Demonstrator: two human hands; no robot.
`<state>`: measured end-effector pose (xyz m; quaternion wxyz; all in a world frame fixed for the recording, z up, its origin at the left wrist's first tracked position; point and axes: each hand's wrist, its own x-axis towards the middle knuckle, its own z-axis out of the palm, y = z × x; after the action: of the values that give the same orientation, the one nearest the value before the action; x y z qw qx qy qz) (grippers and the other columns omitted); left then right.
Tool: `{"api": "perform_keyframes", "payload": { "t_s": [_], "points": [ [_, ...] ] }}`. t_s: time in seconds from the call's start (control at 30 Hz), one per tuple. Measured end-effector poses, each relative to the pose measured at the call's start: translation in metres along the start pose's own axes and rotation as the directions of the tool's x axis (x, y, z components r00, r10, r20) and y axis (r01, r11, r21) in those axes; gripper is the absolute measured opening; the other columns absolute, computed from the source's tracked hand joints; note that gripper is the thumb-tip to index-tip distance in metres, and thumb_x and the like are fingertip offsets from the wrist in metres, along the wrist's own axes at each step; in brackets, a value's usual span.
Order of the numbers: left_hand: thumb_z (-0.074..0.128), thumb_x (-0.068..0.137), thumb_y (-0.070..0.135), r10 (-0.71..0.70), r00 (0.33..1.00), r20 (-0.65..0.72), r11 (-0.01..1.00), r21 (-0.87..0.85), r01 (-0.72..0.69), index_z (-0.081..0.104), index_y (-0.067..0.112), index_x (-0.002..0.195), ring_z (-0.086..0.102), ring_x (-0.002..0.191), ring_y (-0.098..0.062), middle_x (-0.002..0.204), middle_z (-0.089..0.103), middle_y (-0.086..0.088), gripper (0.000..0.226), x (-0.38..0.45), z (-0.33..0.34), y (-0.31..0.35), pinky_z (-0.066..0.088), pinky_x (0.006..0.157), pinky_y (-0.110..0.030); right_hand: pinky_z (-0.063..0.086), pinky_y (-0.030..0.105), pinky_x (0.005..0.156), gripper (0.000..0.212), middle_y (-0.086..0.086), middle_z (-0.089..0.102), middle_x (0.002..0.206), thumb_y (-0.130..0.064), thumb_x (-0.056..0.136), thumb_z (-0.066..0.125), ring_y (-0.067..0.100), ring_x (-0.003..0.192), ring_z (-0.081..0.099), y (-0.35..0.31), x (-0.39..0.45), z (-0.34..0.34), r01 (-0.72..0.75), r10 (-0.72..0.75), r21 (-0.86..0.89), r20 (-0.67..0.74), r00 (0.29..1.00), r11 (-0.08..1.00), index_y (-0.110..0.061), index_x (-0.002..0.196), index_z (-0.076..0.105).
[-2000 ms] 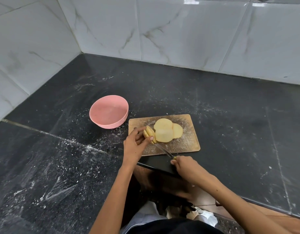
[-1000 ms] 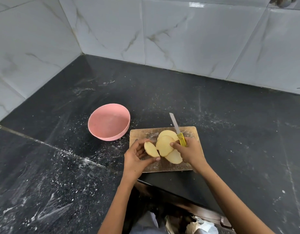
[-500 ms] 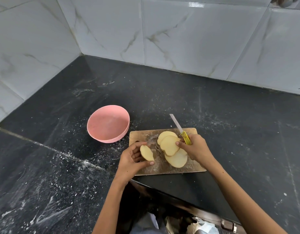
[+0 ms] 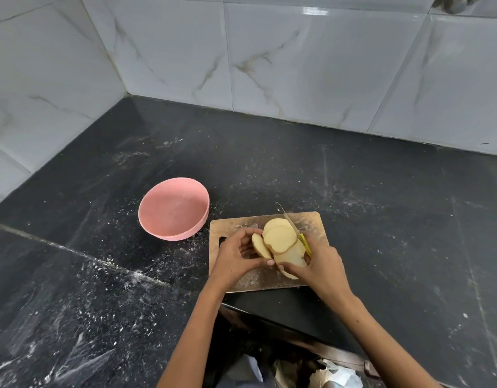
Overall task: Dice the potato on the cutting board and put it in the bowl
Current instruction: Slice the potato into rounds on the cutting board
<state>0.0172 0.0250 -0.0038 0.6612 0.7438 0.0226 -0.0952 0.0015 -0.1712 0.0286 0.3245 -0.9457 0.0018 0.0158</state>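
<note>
Pale potato slices (image 4: 281,238), a moment ago fanned apart, are now gathered on the wooden cutting board (image 4: 311,222) by the left hand (image 4: 236,259), gripping one slice, and the knife-holding right hand (image 4: 320,264), ready for dicing.

On a dark stone counter (image 4: 381,219) backed by white marbled tiles (image 4: 297,57), a wooden cutting board (image 4: 311,222) carries overlapping potato slices (image 4: 281,238). The left hand (image 4: 236,259) holds one slice at the pile's left edge, while the right hand (image 4: 320,264) grips a yellow-handled knife (image 4: 293,228), its blade pointing away over the slices. A pink bowl (image 4: 173,210) sits just left of the board.
</note>
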Motion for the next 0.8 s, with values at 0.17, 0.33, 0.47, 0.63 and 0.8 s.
{"api": "perform_keyframes", "payload": {
  "t_s": [0.17,0.33,0.47,0.63,0.8],
  "points": [
    [0.09,0.059,0.003,0.023,0.999,0.033,0.999,0.044,-0.025,0.062,0.01,0.112,0.068,0.097,-0.016,0.104,0.071,-0.005,0.061,0.007,0.013,0.008,0.054,0.079,-0.024,0.047,0.031,0.064,0.075,-0.006,0.061,0.076,-0.052,0.064,0.08,0.016,0.074,0.06,0.01,0.005,-0.01,-0.037,0.037,-0.027,0.0,0.999,0.999,-0.022,0.127,0.051],
    [0.091,0.058,0.003,0.038,0.999,0.011,0.998,0.044,-0.039,0.062,0.01,0.112,0.068,0.097,-0.015,0.104,0.071,-0.005,0.061,0.007,0.014,0.008,0.053,0.079,-0.024,0.052,0.035,0.073,0.078,-0.002,0.068,0.091,-0.05,0.065,0.081,0.017,0.084,0.064,0.014,0.006,-0.013,-0.022,0.022,0.014,0.001,1.0,1.0,-0.022,0.131,0.049],
    [0.091,0.056,0.005,0.078,0.994,-0.072,0.995,0.072,-0.073,0.064,0.016,0.115,0.066,0.101,-0.012,0.111,0.069,0.001,0.066,-0.006,0.002,0.006,0.052,0.081,-0.02,0.051,0.034,0.066,0.066,-0.004,0.065,0.077,-0.05,0.071,0.076,0.014,0.071,0.061,0.012,0.001,-0.015,-0.019,0.02,0.037,-0.027,0.999,0.999,-0.02,0.125,0.052],
    [0.091,0.058,0.006,0.159,0.973,-0.166,0.973,0.194,-0.125,0.06,0.03,0.12,0.062,0.104,0.002,0.115,0.064,0.014,0.074,-0.025,-0.011,0.002,0.048,0.088,-0.013,0.043,0.03,0.055,0.027,-0.008,0.053,0.06,-0.04,0.097,0.046,0.009,0.055,0.052,-0.014,-0.011,-0.01,0.074,-0.072,0.021,-0.053,0.996,0.997,-0.019,0.114,0.052],
    [0.089,0.059,0.016,0.143,0.942,-0.305,0.978,0.192,-0.087,0.061,0.018,0.126,0.066,0.096,0.001,0.11,0.069,0.005,0.073,-0.034,-0.001,-0.008,0.052,0.083,-0.016,0.037,0.025,0.053,0.018,-0.008,0.056,0.068,-0.033,0.099,0.044,0.008,0.058,0.051,-0.047,-0.022,0.02,0.164,-0.178,0.121,0.121,0.977,0.979,-0.017,0.099,0.052]
  ]
}}
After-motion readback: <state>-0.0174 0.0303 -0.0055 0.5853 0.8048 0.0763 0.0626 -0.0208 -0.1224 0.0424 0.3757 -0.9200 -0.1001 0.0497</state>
